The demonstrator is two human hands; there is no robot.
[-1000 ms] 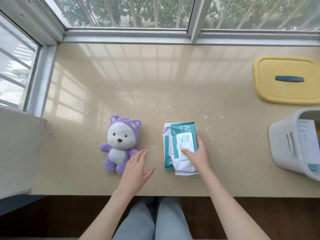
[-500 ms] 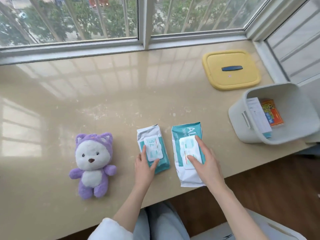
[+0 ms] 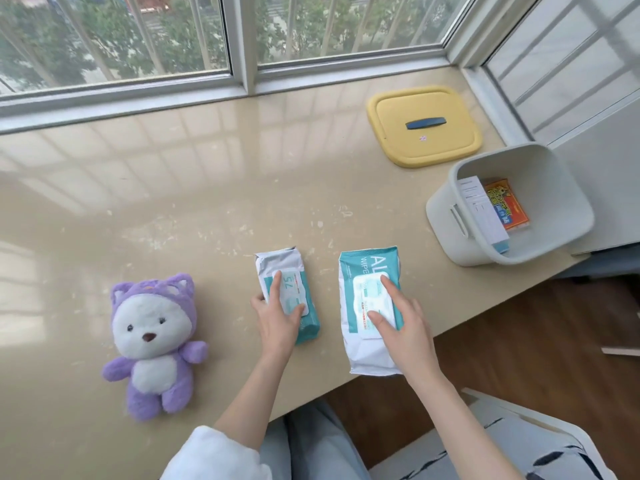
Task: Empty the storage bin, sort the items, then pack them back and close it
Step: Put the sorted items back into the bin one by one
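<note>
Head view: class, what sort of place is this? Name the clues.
Likely a home bay-window ledge: barred windows meet at a corner above a beige stone sill, which holds a purple plush toy.

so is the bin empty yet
Not empty. The storage bin holds a white box and an orange packet. Its yellow lid is off and lies flat beside it.

home | bay-window ledge [image 3: 194, 188] (barred panes) | plush toy [image 3: 152, 344] | wood floor [image 3: 540, 341]
</note>
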